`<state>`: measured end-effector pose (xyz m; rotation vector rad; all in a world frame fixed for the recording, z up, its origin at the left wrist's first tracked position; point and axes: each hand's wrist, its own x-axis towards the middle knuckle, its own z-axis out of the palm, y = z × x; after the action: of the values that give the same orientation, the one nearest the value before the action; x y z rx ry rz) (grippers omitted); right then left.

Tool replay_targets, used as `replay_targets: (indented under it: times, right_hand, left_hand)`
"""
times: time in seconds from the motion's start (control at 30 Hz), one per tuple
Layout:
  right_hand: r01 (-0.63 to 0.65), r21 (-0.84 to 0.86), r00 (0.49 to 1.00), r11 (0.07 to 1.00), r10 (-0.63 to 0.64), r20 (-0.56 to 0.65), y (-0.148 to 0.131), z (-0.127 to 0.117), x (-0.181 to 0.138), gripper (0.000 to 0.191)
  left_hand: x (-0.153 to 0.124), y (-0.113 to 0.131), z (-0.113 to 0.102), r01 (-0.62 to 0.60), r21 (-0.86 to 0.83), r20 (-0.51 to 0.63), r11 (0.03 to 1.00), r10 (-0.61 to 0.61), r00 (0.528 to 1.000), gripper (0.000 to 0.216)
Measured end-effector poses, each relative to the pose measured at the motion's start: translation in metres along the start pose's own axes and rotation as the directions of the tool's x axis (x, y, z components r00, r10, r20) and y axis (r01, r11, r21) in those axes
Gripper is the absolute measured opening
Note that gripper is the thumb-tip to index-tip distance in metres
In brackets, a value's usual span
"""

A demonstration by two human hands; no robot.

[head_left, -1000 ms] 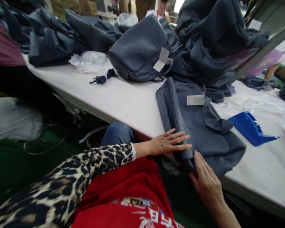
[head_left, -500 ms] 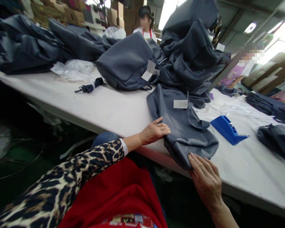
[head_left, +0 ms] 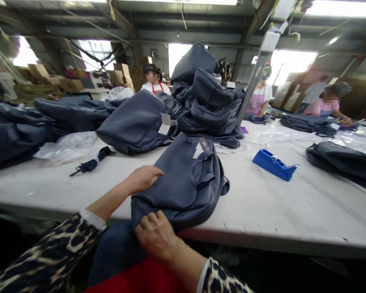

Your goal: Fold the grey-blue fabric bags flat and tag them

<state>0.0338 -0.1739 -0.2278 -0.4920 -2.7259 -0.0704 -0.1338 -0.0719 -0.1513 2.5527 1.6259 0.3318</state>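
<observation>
A dark blue-grey bag (head_left: 177, 175) with a loop handle and a paper tag lies on the white table, its near end at the table edge. My left hand (head_left: 144, 179) is closed at the bag's left edge, the thumb pointing over the top face and the other fingers mostly hidden. At the near left corner, my right hand (head_left: 157, 236) has its fingers curled over the bag material. Just behind lies another bag (head_left: 137, 122) of the same colour, with white tags.
A tall heap of bags (head_left: 201, 93) rises at the back. Left are more bags (head_left: 12, 134), clear plastic (head_left: 68, 148) and a rolled dark strap (head_left: 91, 161). A blue tape dispenser (head_left: 274, 165) stands right, near a metal post (head_left: 253, 89). Co-workers are across the table.
The bag has been turned, its handle now towards the right. My right hand has moved from its near right end to the near left corner. The view has tilted up.
</observation>
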Motion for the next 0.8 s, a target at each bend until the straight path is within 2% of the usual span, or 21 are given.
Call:
replay_targets:
  times: [0.03,0.1,0.2,0.23,0.3,0.33,0.37,0.4,0.43,0.47,0.5,0.53,0.6,0.67,0.73,0.8]
  right_hand:
    - [-0.005,0.018,1.000,1.000,0.005,0.004,-0.004,0.002,0.005,0.013]
    - [-0.035,0.046,0.999,0.998,0.035,-0.002,-0.012,0.004,0.006,0.011]
    - [-0.093,0.117,0.993,0.989,0.100,-0.061,-0.011,-0.005,-0.008,0.009]
    - [-0.066,0.171,0.992,0.983,0.083,-0.092,-0.005,-0.013,-0.017,0.011]
    - [0.040,0.354,0.984,0.935,0.026,-0.177,0.020,-0.036,-0.038,0.019]
    - [0.089,0.464,0.972,0.881,0.024,-0.233,0.039,-0.051,-0.050,0.025]
    - [0.079,0.587,0.955,0.805,0.108,-0.277,0.064,-0.066,-0.063,0.029]
    - [-0.056,0.691,0.922,0.721,0.303,-0.242,0.092,-0.080,-0.074,0.029]
    - [-0.215,0.743,0.833,0.634,0.516,-0.199,0.124,-0.092,-0.083,0.029]
    - [-0.356,0.745,0.725,0.564,0.670,-0.161,0.159,-0.101,-0.089,0.033]
    - [-0.491,0.701,0.630,0.517,0.766,-0.124,0.195,-0.105,-0.093,0.035]
    - [-0.544,0.675,0.604,0.499,0.791,-0.099,0.231,-0.105,-0.093,0.034]
    - [-0.610,0.632,0.567,0.478,0.820,-0.073,0.298,-0.095,-0.086,0.033]
    - [-0.671,0.571,0.554,0.473,0.832,-0.039,0.351,-0.075,-0.070,0.030]
    - [-0.708,0.506,0.578,0.493,0.816,0.013,0.390,-0.054,-0.051,0.027]
    - [-0.721,0.447,0.618,0.530,0.783,0.067,0.416,-0.034,-0.032,0.028]
  left_hand:
    - [0.022,0.011,0.001,-0.014,-0.011,-0.019,1.000,0.014,1.000,0.040]
    - [0.070,0.031,0.015,-0.051,-0.037,-0.035,0.998,0.050,0.998,0.049]
    - [0.125,0.044,0.060,0.125,-0.108,0.026,0.986,-0.123,0.992,0.062]
    - [0.134,0.043,0.077,0.209,-0.119,0.050,0.971,-0.205,0.978,0.063]
    - [0.142,0.034,0.107,0.281,-0.109,0.063,0.953,-0.276,0.959,0.064]
    - [0.142,0.029,0.119,0.291,-0.101,0.060,0.951,-0.286,0.956,0.062]
    - [0.140,0.023,0.128,0.291,-0.096,0.052,0.952,-0.287,0.956,0.060]
    - [0.138,0.018,0.135,0.289,-0.105,0.039,0.952,-0.287,0.957,0.058]
    - [0.136,0.013,0.139,0.286,-0.125,0.021,0.950,-0.285,0.958,0.056]
    - [0.134,0.009,0.143,0.282,-0.154,0.002,0.947,-0.285,0.959,0.055]
    - [0.134,0.007,0.145,0.278,-0.189,-0.017,0.942,-0.287,0.958,0.054]
    - [0.134,0.005,0.147,0.276,-0.224,-0.034,0.935,-0.290,0.956,0.054]
    - [0.135,0.002,0.150,0.272,-0.276,-0.059,0.922,-0.299,0.953,0.054]
    - [0.136,0.000,0.153,0.273,-0.308,-0.078,0.911,-0.310,0.947,0.054]
    - [0.135,-0.001,0.155,0.272,-0.328,-0.096,0.905,-0.318,0.943,0.054]
    - [0.134,-0.001,0.156,0.271,-0.335,-0.107,0.902,-0.323,0.940,0.054]
